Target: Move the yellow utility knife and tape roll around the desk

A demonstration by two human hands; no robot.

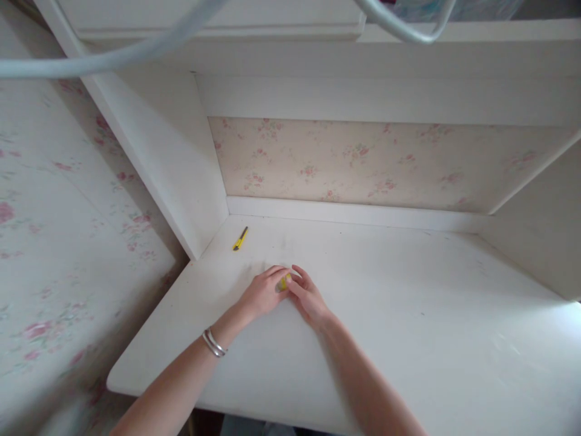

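Between my two hands, just above the white desktop, is a small yellow and grey object (284,281); its kind is not clear because fingers cover much of it. My left hand (264,292) closes around its left side, with silver bangles (213,343) on that wrist. From the other side my right hand (309,298) curls in, its thumb and fingers against the object. A yellow utility knife (240,238) with a dark end lies on the desk, beyond my hands and to the left.
The white desk (408,339) has a side panel (172,151) at left and another (544,230) at right. Overhead runs a shelf (318,66), with pale curved bars (403,30) nearer the camera. Flowered wallpaper (40,290) covers the wall.
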